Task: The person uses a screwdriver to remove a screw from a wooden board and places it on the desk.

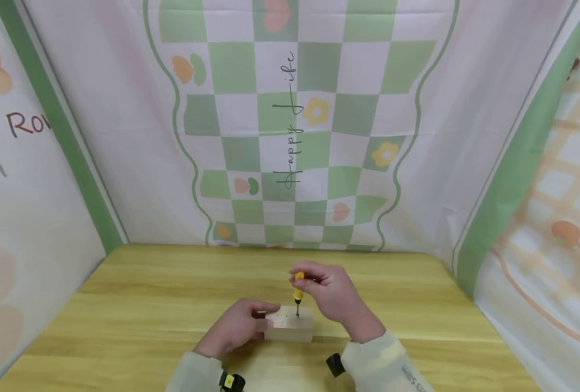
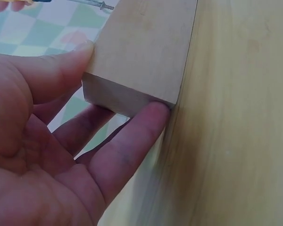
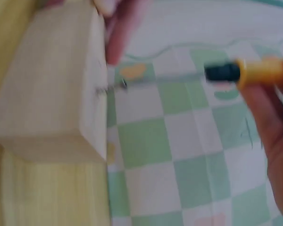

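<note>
Two hands at work: our left hand [image 1: 236, 326] steadies the wooden block [image 1: 290, 324] on the table [image 1: 148, 294], our right hand [image 1: 331, 294] grips the yellow screwdriver [image 1: 297, 291] upright, tip on a screw [image 3: 100, 89] (apparently still protruding).

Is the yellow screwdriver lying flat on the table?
No, the right hand holds the yellow screwdriver upright, its tip on the wooden block.

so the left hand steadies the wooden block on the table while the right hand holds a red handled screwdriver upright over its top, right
Not quite: the handle is yellow, not red, as the head view shows. The left hand does steady the wooden block on the table, and the right hand holds the screwdriver upright, its tip down at the block's top.
</note>
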### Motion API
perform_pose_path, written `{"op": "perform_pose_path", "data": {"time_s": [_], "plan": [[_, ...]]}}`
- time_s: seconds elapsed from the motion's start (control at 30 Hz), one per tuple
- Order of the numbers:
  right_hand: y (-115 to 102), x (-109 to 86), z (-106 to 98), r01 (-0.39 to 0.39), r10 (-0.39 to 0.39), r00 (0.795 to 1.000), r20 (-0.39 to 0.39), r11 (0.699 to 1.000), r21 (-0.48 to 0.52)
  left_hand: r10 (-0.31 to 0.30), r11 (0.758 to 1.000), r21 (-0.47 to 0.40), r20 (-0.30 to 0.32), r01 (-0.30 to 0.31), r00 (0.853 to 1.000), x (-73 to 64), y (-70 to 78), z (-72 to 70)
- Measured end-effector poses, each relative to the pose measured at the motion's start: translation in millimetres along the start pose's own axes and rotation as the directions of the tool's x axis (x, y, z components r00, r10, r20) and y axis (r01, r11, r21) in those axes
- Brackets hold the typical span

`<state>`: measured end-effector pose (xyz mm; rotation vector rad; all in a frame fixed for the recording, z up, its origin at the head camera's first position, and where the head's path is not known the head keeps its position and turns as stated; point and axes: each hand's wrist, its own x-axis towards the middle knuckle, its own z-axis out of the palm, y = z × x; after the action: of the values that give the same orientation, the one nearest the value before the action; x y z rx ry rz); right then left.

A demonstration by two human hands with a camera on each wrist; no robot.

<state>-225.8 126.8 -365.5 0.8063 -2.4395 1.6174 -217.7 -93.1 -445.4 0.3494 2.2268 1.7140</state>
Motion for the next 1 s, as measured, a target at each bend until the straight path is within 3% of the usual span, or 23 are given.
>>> {"op": "perform_pose_path", "data": {"time_s": [0.1,0.17,0.27,0.33,0.4,0.5,0.57,0.67,0.83,1.0], "plan": [[3.8,3.0,-8.2,-0.053,0.044,0.994,0.1,0.995,0.087,-0.002,1.0,-0.002,-0.003,0.002,1.0,-0.1,-0.3,0.4],[3.5,2.0,-9.3,-0.069,0.056,0.992,0.111,0.991,0.111,-0.002,1.0,-0.003,-0.005,0.002,1.0,0.5,-1.1,0.9],[0.3,-3.4,-1.0,-0.008,0.008,0.999,0.038,1.0,0.012,-0.003,1.0,0.0,-0.004,0.003,1.0,1.3,-2.6,1.1],[-2.8,-8.6,9.7,0.058,-0.065,0.996,-0.067,0.992,-0.108,-0.002,1.0,0.008,-0.004,0.002,1.0,1.7,-3.6,1.0],[-6.4,-13.2,21.2,0.102,-0.151,0.972,-0.179,0.962,-0.255,0.0,1.0,0.025,-0.006,0.0,1.0,1.8,-4.4,0.6],[-11.4,-18.2,34.8,0.122,-0.266,0.914,-0.307,0.9,-0.418,0.012,0.999,0.031,-0.009,-0.012,1.0,2.1,-6.0,0.6],[-14.3,-19.3,40.3,0.126,-0.324,0.882,-0.341,0.861,-0.493,0.019,0.999,0.035,-0.012,-0.018,1.0,2.3,-6.9,0.6],[-16.0,-19.7,44.0,0.13,-0.376,0.854,-0.358,0.822,-0.554,0.026,0.999,0.039,-0.018,-0.025,1.0,2.4,-7.9,0.5],[-15.1,-19.0,42.3,0.127,-0.387,0.837,-0.387,0.825,-0.551,0.014,0.999,0.036,-0.027,-0.013,1.0,1.9,-7.6,0.1],[-15.3,-14.7,37.5,0.129,-0.367,0.843,-0.393,0.847,-0.515,-0.021,0.999,-0.033,-0.014,0.02,1.0,1.8,-4.1,-0.2]]}}
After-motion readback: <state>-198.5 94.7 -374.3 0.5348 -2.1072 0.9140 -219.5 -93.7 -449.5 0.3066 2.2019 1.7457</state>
